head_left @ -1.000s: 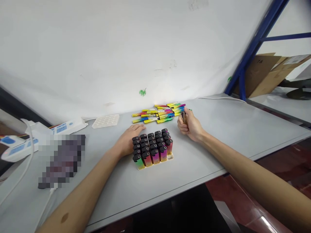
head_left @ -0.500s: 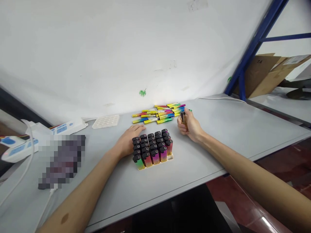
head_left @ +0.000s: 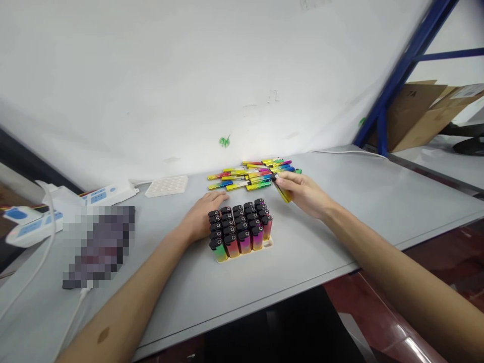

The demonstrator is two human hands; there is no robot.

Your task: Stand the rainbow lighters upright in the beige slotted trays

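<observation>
My right hand (head_left: 302, 192) pinches a yellow lighter (head_left: 283, 191) with a dark top, tilted above the table. In front of my body, several black-topped lighters (head_left: 245, 241) in green, red, purple and yellow stand upright in rows in a white holder (head_left: 269, 243). One slot at the holder's near right corner has no lighter in it. My left hand (head_left: 202, 214) lies on the table against the holder's left side, fingers stretched forward. Behind both hands spreads a pile of shiny coloured lighters (head_left: 259, 176), lying flat near the wall.
A white slotted tray (head_left: 167, 186) lies left of the pile. Further left are power strips (head_left: 100, 196), cables and a blurred dark item (head_left: 102, 247). Cardboard boxes (head_left: 414, 113) stand behind a blue metal frame (head_left: 393, 75) at the right.
My right hand has turned the lighter from upright in a closed grip to a tilted fingertip pinch. My left hand stays beside the holder. The view has shifted slightly.
</observation>
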